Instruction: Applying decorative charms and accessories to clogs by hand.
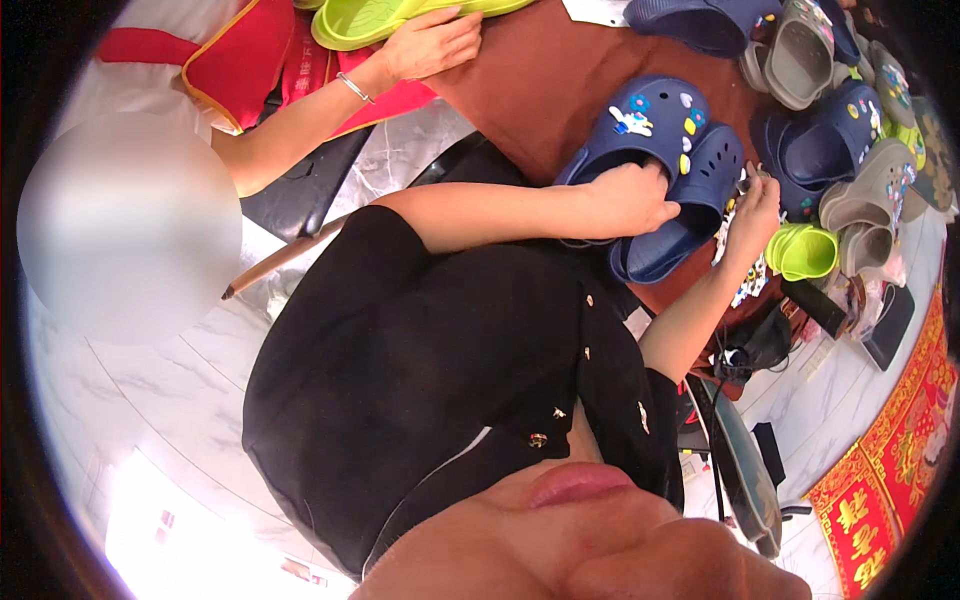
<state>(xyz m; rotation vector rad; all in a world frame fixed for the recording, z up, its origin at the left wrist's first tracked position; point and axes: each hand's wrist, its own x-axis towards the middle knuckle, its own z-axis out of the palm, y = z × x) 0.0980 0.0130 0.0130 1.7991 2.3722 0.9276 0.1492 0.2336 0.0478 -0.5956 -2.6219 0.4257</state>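
Observation:
Two navy clogs lie side by side on the brown table. The left clog [618, 125] carries several charms on its upper, among them a white figure, a blue flower and yellow pieces. Only holes show on the upper of the right clog [716, 165]. My left hand [632, 202] is closed at the opening of the charm-covered clog, its fingertips partly hidden inside. Just right of the plain clog, my right hand [755, 215] pinches with thumb and fingers; a small thing there is too little to name. Beneath that wrist lie small colourful charms [748, 286].
More navy, grey and green clogs crowd the right of the brown table [530, 75]. A small lime-green clog [802, 251] stands near my right wrist. At upper left, a co-worker's hand [435, 45] rests beside a lime-green clog [365, 22]. Black cables [735, 365] hang below the table edge.

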